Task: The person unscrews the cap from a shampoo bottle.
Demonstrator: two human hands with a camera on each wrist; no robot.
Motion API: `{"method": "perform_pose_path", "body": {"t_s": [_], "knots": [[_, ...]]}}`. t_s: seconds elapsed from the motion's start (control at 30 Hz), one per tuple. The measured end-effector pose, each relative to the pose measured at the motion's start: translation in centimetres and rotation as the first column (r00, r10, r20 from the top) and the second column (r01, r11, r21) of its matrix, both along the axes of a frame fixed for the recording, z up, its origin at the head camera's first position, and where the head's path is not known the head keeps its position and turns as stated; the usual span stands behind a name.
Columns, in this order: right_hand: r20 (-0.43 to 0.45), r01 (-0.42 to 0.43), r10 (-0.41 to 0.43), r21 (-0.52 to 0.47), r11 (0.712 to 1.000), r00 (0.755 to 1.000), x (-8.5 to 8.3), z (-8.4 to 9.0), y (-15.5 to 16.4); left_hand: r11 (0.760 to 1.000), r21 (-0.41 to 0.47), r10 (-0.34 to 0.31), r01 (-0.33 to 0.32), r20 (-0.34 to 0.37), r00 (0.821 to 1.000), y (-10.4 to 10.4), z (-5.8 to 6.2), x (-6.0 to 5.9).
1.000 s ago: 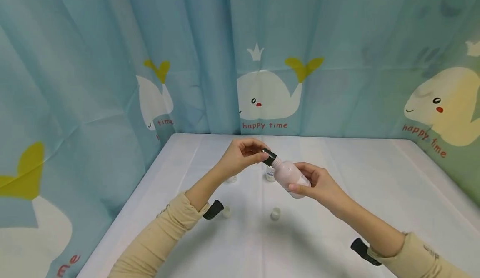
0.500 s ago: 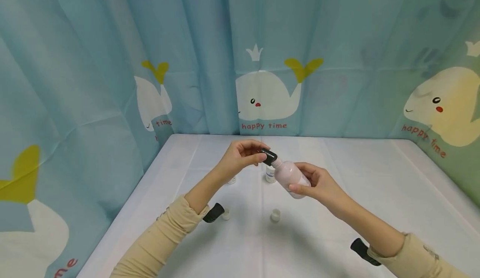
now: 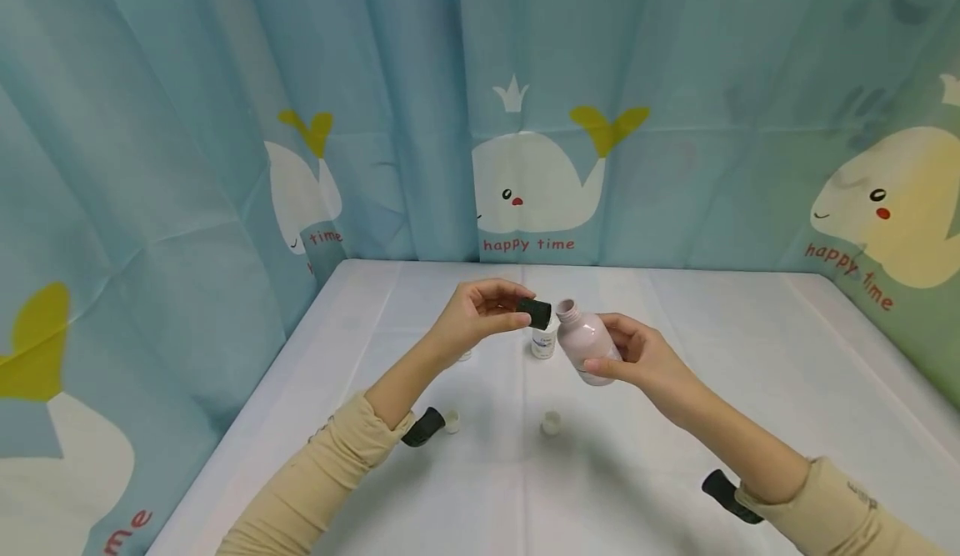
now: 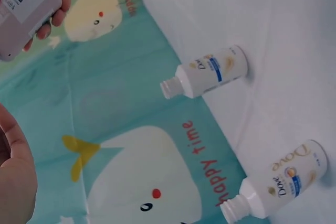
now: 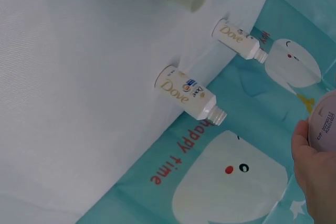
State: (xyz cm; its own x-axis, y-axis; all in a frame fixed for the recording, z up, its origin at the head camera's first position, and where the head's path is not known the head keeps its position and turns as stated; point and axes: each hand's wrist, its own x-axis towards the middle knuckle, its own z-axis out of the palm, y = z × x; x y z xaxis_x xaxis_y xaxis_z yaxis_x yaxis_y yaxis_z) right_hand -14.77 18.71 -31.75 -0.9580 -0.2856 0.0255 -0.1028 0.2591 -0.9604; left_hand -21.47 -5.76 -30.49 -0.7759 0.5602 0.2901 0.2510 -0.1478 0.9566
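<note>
My left hand pinches a black bottle cap between thumb and fingers. Just to its right, my right hand grips a pale pink bottle round its body. The bottle tilts toward the left hand, its threaded neck bare and a small gap from the cap. In the left wrist view, the pink bottle shows a white label, and part of the left hand lies at the left edge. At the right edge of the right wrist view, the right hand holds the bottle, its printed base showing.
Two uncapped white Dove bottles stand on the white table behind the hands. Nearer on the table sit two white caps. A blue curtain with whales hangs behind the table.
The black cap has come off the pink bottle's neck. My right hand has tipped the bottle more upright, while the left hand keeps the cap at nearly the same spot.
</note>
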Motion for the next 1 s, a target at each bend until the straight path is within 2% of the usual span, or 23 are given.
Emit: {"method": "perform_pose_path", "body": {"t_s": [0.17,0.3,0.43,0.57,0.7,0.9,1.0], "knots": [[-0.001,0.028,-0.028,-0.008,1.000,1.000,-0.2,-0.2,0.4,1.000,-0.010,0.005,-0.005,0.021,1.000,0.1,-0.3,0.0],[-0.026,0.008,-0.008,-0.023,1.000,1.000,-0.2,-0.4,0.7,0.995,-0.097,0.020,-0.017,0.031,0.999,0.2,-0.5,0.2],[-0.061,-0.012,0.011,-0.016,1.000,0.998,-0.5,-0.6,0.9,0.979,-0.199,0.035,-0.031,0.019,0.999,-0.2,-0.9,0.3],[-0.079,-0.006,0.006,0.002,1.000,0.997,-0.8,-0.7,1.0,0.962,-0.273,0.018,-0.017,0.002,1.000,-0.4,-1.6,0.2],[-0.099,0.010,-0.010,0.000,1.000,0.995,-0.8,-0.8,1.4,0.955,-0.297,0.009,-0.005,0.012,1.000,-0.3,-2.1,0.5],[-0.144,0.041,-0.035,0.041,0.998,0.989,-1.4,-1.1,2.2,0.957,-0.288,0.039,-0.021,0.057,0.998,0.4,-2.8,0.8],[-0.167,0.062,-0.048,0.080,0.995,0.985,-1.8,-1.2,2.8,0.960,-0.275,0.055,-0.043,0.035,0.998,0.9,-3.1,0.8]]}}
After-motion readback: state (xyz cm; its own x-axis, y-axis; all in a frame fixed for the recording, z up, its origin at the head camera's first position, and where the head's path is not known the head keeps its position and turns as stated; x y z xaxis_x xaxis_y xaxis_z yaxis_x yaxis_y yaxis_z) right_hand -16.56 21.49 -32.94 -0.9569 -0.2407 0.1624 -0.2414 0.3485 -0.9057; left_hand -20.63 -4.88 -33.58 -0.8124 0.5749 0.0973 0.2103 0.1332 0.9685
